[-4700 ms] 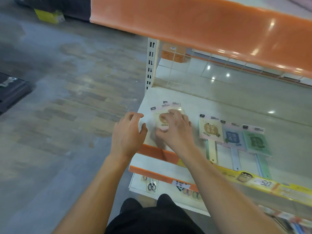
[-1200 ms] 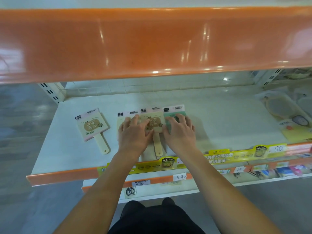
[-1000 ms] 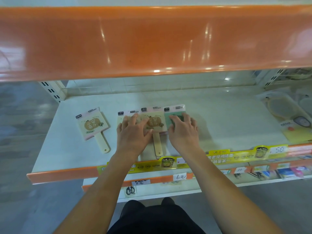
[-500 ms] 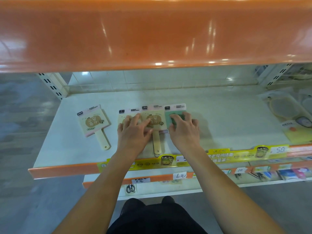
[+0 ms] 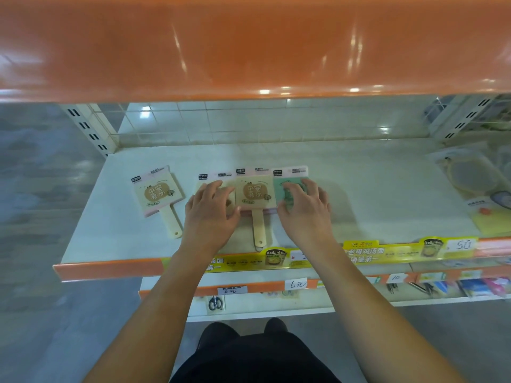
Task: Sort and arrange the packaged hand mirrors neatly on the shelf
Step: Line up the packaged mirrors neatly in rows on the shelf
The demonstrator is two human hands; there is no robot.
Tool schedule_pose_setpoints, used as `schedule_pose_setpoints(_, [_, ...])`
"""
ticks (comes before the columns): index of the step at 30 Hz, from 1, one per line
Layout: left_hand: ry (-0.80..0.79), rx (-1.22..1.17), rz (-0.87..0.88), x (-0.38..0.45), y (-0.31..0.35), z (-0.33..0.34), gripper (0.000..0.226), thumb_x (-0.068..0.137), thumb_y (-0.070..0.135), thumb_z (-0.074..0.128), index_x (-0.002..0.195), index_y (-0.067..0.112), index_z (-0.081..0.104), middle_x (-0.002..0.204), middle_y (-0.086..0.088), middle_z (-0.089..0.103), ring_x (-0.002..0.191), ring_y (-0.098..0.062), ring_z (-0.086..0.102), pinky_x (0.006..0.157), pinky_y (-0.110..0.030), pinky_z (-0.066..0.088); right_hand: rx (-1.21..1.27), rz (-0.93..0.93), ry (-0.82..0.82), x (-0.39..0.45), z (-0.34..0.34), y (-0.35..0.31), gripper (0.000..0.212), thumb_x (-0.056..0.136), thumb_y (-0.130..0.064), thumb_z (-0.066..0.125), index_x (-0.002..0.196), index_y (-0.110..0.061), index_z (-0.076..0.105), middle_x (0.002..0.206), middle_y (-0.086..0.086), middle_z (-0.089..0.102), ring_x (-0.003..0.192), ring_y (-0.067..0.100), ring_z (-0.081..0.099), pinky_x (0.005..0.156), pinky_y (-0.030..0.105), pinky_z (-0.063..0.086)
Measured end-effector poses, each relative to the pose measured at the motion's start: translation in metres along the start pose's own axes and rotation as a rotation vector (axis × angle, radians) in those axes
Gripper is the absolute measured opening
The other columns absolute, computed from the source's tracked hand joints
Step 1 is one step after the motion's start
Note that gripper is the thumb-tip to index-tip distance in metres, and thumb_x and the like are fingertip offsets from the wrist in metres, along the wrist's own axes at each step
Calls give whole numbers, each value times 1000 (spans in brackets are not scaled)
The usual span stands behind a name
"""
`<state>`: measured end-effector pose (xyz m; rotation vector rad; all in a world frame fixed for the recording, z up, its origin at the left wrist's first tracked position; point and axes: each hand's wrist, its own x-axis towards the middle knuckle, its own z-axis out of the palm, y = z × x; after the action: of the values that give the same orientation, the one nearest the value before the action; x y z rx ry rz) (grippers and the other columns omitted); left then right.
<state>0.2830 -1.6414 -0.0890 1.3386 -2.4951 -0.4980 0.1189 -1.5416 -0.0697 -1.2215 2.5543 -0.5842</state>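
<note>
Several packaged hand mirrors lie flat on the white shelf (image 5: 359, 194). Three sit side by side in a row: a cream mirror (image 5: 203, 181) mostly under my left hand (image 5: 211, 214), a beige mirror (image 5: 255, 194) in the middle with its handle pointing at me, and a green mirror (image 5: 287, 182) under my right hand (image 5: 305, 212). Both hands press down on the packages with spread fingers. A fourth beige mirror (image 5: 159, 193) lies apart on the left, tilted.
An orange upper shelf (image 5: 249, 45) overhangs close above. Round packaged mirrors (image 5: 470, 175) sit at the shelf's far right. A yellow price strip (image 5: 387, 251) lines the front edge. Lower shelves hold scissors (image 5: 215, 302) and small goods. A slotted upright (image 5: 88, 128) stands at the left.
Earlier I stood at the shelf's left end handling one mirror. In the last second my hands stayed on the row of three, nudging the packages slightly closer and straighter.
</note>
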Motion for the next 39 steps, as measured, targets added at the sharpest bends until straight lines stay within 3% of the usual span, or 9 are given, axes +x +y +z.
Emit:
schedule_pose_setpoints(10, [143, -19, -19, -26, -29, -21, 44, 87, 31, 59, 128, 15, 55, 138, -11, 50, 124, -33, 49, 94, -51, 47, 70, -202, -80, -15, 20, -56, 46, 92, -32, 55, 137, -28, 50, 152, 0, 31, 140, 26, 24, 113, 45, 27])
schedule_pose_setpoints(17, [222, 27, -91, -52, -69, -45, 38, 86, 25, 63, 122, 15, 58, 130, -11, 54, 112, -34, 57, 84, -49, 51, 39, -305, -149, -23, 45, -102, 45, 93, -37, 53, 137, -30, 49, 151, -2, 32, 138, 26, 27, 111, 45, 30])
schedule_pose_setpoints(28, [226, 26, -263, -75, -129, -71, 40, 90, 29, 59, 127, 15, 55, 136, -10, 49, 115, -35, 53, 90, -49, 47, -18, -466, -202, -23, 84, -172, 49, 91, -42, 55, 138, -29, 47, 149, -1, 34, 137, 27, 29, 112, 43, 30])
schedule_pose_setpoints(39, [157, 2, -284, -66, -164, -78, 41, 91, 33, 56, 130, 18, 54, 139, -6, 47, 122, -30, 49, 97, -47, 44, -67, -452, -206, -12, 119, -202, 51, 88, -44, 58, 135, -26, 53, 142, 1, 40, 132, 30, 34, 108, 43, 34])
